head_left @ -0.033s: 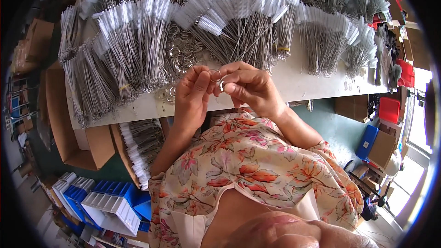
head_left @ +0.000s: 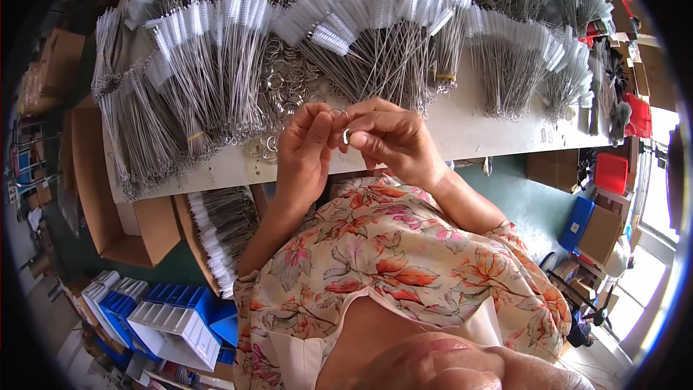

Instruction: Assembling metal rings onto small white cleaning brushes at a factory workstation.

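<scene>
Close together over the near edge of the table, my left hand [head_left: 306,146] and my right hand [head_left: 398,143] meet fingertip to fingertip. Between them a thin metal ring [head_left: 339,112] is pinched, with the left thumb and forefinger closed on one side of it. A second small silvery ring [head_left: 346,136] shows at the tip of my right thumb, held in the curled right fingers. Whether the two are joined is hidden by the fingers. Just beyond lies a heap of loose metal rings [head_left: 278,76].
Bundles of wire-handled white bristle brushes [head_left: 216,65] cover much of the white table [head_left: 462,141], with more [head_left: 509,65] at the right. An open cardboard box [head_left: 137,235] stands at the left, beside a box of brushes [head_left: 220,231]. Blue and white plastic bins [head_left: 177,332] sit lower left.
Both hands have barely shifted. The small ring by my right thumb has moved slightly left, and the fingers keep their pinch.
</scene>
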`<state>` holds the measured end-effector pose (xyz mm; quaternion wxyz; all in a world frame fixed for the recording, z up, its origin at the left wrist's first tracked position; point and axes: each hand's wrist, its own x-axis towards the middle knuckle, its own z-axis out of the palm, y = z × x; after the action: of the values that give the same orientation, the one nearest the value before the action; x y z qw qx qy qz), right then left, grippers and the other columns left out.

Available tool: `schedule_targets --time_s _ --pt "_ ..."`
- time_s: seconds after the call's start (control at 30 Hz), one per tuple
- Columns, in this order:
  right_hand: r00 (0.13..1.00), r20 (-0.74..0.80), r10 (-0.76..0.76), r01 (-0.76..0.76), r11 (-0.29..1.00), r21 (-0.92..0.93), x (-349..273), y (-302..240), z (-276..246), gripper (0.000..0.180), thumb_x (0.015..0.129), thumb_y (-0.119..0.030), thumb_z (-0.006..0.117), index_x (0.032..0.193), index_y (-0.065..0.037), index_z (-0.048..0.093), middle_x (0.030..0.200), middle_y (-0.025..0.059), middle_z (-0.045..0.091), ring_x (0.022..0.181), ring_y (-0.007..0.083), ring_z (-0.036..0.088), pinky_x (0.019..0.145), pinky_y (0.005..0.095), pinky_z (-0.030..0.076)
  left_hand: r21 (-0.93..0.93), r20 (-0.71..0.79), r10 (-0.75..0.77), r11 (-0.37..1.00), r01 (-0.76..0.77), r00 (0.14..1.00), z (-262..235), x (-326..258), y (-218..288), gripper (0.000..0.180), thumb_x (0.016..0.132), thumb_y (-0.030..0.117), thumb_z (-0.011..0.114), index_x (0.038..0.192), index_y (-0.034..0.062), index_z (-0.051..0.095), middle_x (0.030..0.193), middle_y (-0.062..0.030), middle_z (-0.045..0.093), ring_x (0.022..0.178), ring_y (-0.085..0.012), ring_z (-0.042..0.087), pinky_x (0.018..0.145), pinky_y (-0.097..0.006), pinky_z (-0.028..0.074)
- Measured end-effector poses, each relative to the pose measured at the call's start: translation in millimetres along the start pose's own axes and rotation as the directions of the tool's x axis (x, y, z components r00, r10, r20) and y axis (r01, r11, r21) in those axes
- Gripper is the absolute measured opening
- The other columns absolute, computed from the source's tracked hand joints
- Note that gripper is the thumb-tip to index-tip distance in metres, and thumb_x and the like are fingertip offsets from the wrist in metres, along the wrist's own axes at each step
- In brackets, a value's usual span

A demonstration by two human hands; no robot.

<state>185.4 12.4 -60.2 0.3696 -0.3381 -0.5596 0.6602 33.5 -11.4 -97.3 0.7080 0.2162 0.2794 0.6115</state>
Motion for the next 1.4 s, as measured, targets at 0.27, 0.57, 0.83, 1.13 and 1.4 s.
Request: schedule_targets --time_s 0.27,0.57,0.83,1.13,1.4 --pt "0.969 0.192 0.155 -0.134 0.984 -0.120 1.6 -25.4 -13.4 0.012 0.081 -0.011 0.064 0.087 -0.001 0.065 0.089 0.0062 0.056 0.064 0.0100 0.053 0.054 0.0217 0.046 0.760 0.300 0.224 0.532 -0.374 0.927 -3.9 -2.7 17.3 0.012 0.087 0.007 0.055 0.096 -0.0013 0.056 0.078 -0.0038 0.060 0.069 -0.0070 0.056 0.061 -0.021 0.046" --pt "0.972 0.184 -0.149 0.194 0.945 -0.262 -2.3 -14.5 -3.4 0.009 0.079 0.001 0.061 0.086 0.001 0.066 0.091 0.0095 0.059 0.068 0.0132 0.060 0.057 0.0227 0.048 0.180 0.013 0.041 0.983 -0.043 0.999 -5.2 -11.0 4.1 0.010 0.086 -0.002 0.053 0.094 -0.0025 0.058 0.080 -0.0049 0.062 0.071 -0.0084 0.059 0.062 -0.021 0.049" --pt "0.863 0.228 -0.451 0.502 0.718 -0.482 -1.8 -12.1 2.4 0.014 0.068 0.000 0.069 0.082 -0.002 0.066 0.086 0.0071 0.061 0.068 0.0188 0.062 0.057 0.0275 0.050 0.499 0.104 0.132 0.851 -0.166 0.986 -2.8 -16.1 23.7 0.012 0.085 0.000 0.055 0.096 -0.0008 0.061 0.083 -0.0089 0.063 0.069 -0.0094 0.060 0.061 -0.022 0.049" --pt "0.670 0.371 -0.643 0.683 0.340 -0.647 0.8 -19.2 11.0 0.025 0.055 -0.009 0.064 0.079 -0.005 0.065 0.088 0.0033 0.061 0.064 0.0145 0.062 0.049 0.0262 0.048 0.468 0.262 0.228 0.820 -0.330 0.938 13.2 -22.2 55.9 0.023 0.077 -0.011 0.058 0.100 -0.0064 0.059 0.099 -0.0154 0.061 0.092 -0.0194 0.061 0.077 -0.027 0.053" --pt "0.786 0.252 -0.565 0.583 0.539 -0.608 -7.4 -3.0 16.6 0.018 0.062 -0.005 0.067 0.080 -0.006 0.065 0.087 0.0040 0.060 0.062 0.0148 0.060 0.050 0.0259 0.048 0.759 0.239 0.251 0.554 -0.342 0.938 12.3 -28.8 53.2 0.029 0.072 -0.008 0.062 0.100 -0.0047 0.060 0.095 -0.0138 0.063 0.080 -0.0172 0.064 0.070 -0.026 0.054"
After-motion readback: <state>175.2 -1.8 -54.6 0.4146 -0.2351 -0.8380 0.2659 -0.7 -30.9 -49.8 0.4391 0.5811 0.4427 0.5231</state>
